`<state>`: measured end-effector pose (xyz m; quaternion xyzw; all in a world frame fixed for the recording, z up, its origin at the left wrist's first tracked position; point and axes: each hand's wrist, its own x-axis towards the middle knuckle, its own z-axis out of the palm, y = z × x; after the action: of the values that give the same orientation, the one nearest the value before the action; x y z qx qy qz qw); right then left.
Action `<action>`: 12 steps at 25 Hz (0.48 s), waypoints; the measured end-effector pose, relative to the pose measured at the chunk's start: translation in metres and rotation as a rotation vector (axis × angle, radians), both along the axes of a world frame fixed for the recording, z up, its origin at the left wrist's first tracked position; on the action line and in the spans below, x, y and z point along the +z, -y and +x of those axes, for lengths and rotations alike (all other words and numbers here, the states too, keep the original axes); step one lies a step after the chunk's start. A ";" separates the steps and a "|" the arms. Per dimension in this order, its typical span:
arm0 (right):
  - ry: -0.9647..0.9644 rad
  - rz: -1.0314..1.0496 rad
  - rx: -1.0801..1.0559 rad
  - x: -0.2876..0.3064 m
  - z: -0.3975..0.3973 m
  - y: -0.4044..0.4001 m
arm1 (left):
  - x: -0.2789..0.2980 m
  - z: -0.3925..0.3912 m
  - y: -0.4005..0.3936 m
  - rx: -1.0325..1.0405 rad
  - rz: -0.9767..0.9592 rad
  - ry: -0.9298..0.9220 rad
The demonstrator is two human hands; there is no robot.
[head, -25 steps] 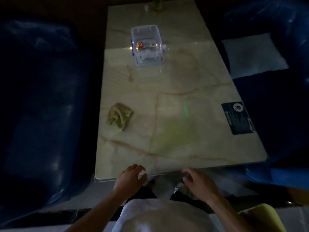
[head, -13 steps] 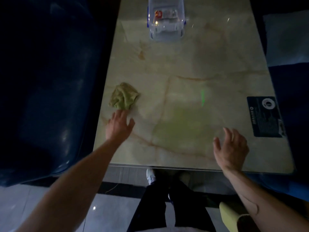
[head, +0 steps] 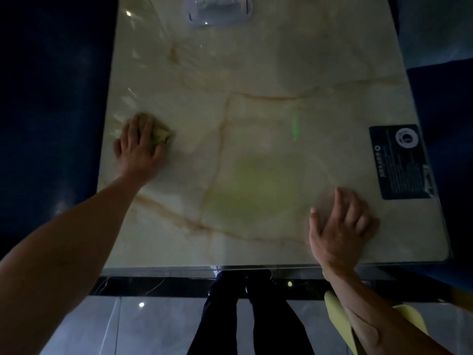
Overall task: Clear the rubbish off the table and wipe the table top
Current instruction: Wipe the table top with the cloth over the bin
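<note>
The pale marble table top fills the view in dim light. My left hand lies over the crumpled yellow-green cloth near the table's left edge, with its fingers bent onto the cloth; only the cloth's right part shows. My right hand rests flat on the table near the front right, fingers apart, holding nothing. A clear plastic bin stands at the far end, cut off by the frame's top edge, so its contents are hidden.
A dark printed card lies flat by the table's right edge. Dark blue seats flank the table on both sides. My legs stand at the front edge on a tiled floor, and something yellow sits under my right forearm.
My left hand moved forward from just short of the cloth onto it. My right hand settled flat on the table. The view has shifted nearer, cutting off the bin.
</note>
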<state>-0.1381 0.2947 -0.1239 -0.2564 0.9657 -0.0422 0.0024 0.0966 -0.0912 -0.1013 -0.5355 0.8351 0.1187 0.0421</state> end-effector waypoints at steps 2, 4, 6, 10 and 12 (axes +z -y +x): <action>0.004 -0.009 0.001 0.000 0.000 0.001 | 0.000 -0.006 -0.011 0.048 -0.008 -0.006; 0.002 -0.027 -0.002 0.000 0.001 0.001 | 0.002 -0.012 -0.026 0.073 -0.004 -0.031; -0.010 -0.026 0.000 0.000 0.000 0.001 | 0.005 -0.019 -0.049 0.066 0.000 -0.042; -0.019 -0.047 -0.008 0.000 0.000 0.000 | 0.004 -0.024 -0.127 -0.043 0.006 -0.045; -0.016 -0.060 -0.012 0.000 0.001 0.000 | 0.004 -0.017 -0.172 -0.062 0.016 -0.056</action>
<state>-0.1376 0.2949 -0.1235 -0.2507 0.9655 -0.0692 -0.0132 0.0791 0.0808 -0.0969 -0.5054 0.8512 0.1391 0.0265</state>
